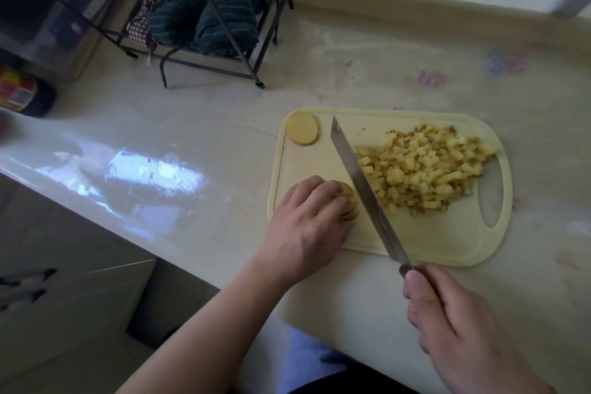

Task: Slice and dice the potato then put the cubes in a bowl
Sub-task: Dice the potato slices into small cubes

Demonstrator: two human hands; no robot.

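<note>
Nearest me, my right hand (454, 323) curls around the dark handle of the long steel knife (361, 182), whose blade slants across the pale yellow plastic cutting board (447, 243). My left hand (307, 217) presses curled fingers onto a small stack of round potato slices (348, 201) just left of the blade. The heap of yellow potato cubes (425, 169) lies right of it. One round potato slice (302, 128) sits at the board's far-left corner.

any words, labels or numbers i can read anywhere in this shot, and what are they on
None can be read.
Colourful label on the dark container at the far left: too blurred to read.
Pale label on the grey box behind the wire rack: too blurred to read.
Cutting board, knife: no markings visible.
</note>
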